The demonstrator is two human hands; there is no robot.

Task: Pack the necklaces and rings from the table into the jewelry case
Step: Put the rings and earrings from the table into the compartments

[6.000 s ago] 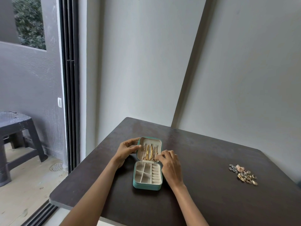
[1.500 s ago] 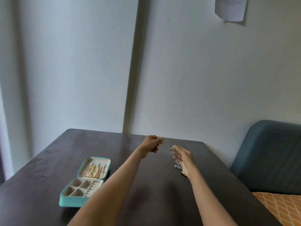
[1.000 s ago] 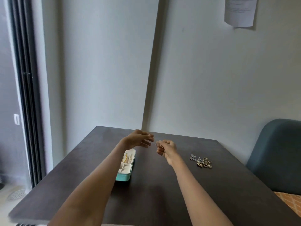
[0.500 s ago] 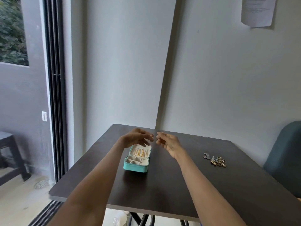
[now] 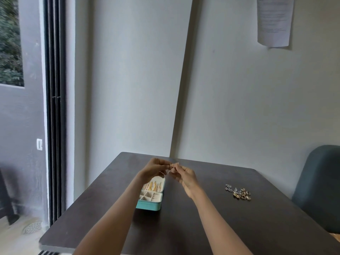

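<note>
Jewelry case (image 5: pixel 151 196), teal outside and cream inside, lies open on the dark table (image 5: pixel 202 227) just left of the frame's centre, low in the picture. Its raised lid half holds gold necklaces (image 5: pixel 153 186), but the left forearm crosses in front of the case's left edge and hides part of both halves. The tray half nearer the camera shows small compartments and ring slots; whether anything sits in them is too small to tell.

Above the case, clear of the table, both hands meet around a small pinkish-gold piece (image 5: pixel 173 168). Its shape is hard to make out, and it could be one item or two close together. The left hand (image 5: pixel 153 168) comes in from the lower left, back toward the camera, fingers curled forward with the tips pinching the piece's left side. The right hand (image 5: pixel 184 178) comes from the lower centre, palm turned up and left, fingers curled and gripping the piece from the right. Both forearms are bare and cut off by the bottom edge.

To the right of centre, well apart from the case, a loose pile of rings (image 5: pixel 238 192) in gold and silver tones lies on the table; single pieces cannot be counted. A grey-blue chair back (image 5: pixel 318 186) is cut by the right edge, and a paper sheet (image 5: pixel 274 21) on the wall is cropped at the upper right, its print unreadable.
</note>
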